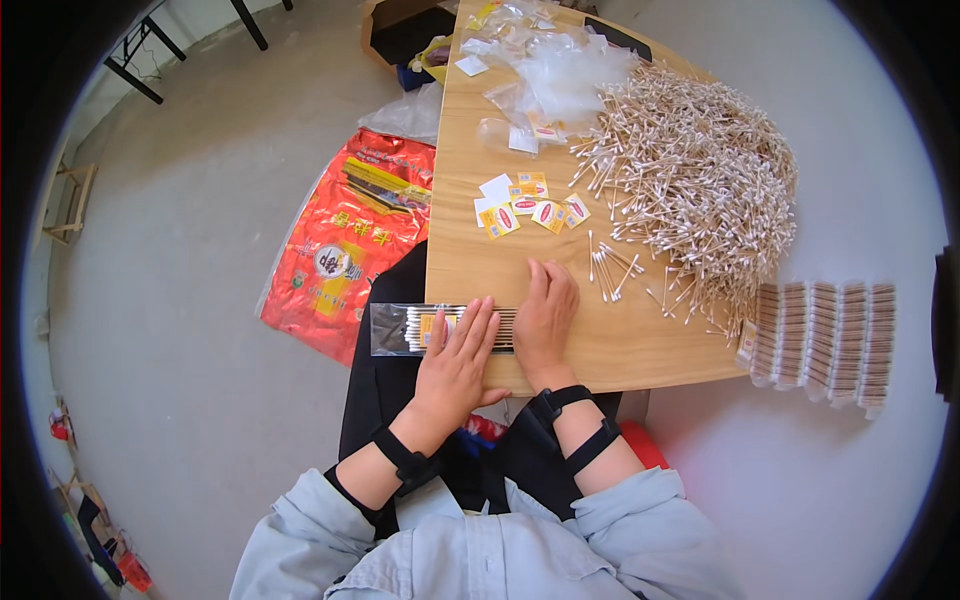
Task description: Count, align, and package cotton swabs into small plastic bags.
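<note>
Pale-blue sleeves (300, 530) crowd the lower frame. Left hand (456, 362) lies flat, fingers slightly apart, on a swab packet (413, 328) at centre; right hand (545, 318) curls at its end, grip unclear. Packs (825, 340) at right look finished; the upper-right swab heap (700, 165) looks unpacked.

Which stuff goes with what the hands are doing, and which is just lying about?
Seems part of the job:
swab packet, under the left hand
right hand, at its right end
swab pile
yellow cards
clear bags
swab bundles, far right

Seems just lying about:
red sack
cardboard box
</note>
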`<state>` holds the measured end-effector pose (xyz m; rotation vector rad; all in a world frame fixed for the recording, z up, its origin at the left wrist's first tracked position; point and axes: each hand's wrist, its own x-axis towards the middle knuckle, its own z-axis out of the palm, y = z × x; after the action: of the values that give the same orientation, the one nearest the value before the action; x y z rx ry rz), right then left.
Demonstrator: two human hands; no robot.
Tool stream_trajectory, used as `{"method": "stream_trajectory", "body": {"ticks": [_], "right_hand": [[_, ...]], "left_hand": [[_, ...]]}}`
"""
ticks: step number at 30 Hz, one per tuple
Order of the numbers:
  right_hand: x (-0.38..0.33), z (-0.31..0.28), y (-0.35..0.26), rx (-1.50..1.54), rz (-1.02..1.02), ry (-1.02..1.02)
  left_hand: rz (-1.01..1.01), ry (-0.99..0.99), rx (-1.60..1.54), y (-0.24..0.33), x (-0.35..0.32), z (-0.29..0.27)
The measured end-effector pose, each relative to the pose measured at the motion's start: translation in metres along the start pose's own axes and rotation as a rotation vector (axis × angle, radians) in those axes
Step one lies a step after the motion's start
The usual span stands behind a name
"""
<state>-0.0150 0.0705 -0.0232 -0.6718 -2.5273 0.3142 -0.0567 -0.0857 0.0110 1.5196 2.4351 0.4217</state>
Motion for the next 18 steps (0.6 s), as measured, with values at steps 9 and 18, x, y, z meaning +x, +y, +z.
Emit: {"method": "stream_trajectory", "body": {"ticks": [9,18], "right_hand": [[0.003,0.000,0.000,-0.043,-0.022,-0.027],[0.003,0.005,0.000,-0.052,-0.036,0.010]], "left_hand": [[-0.655,0.650,-0.488,-0.074,-0.016,-0.005],[-0.928,0.543,-1.560,-0.084,-0.010,0.037]]}}
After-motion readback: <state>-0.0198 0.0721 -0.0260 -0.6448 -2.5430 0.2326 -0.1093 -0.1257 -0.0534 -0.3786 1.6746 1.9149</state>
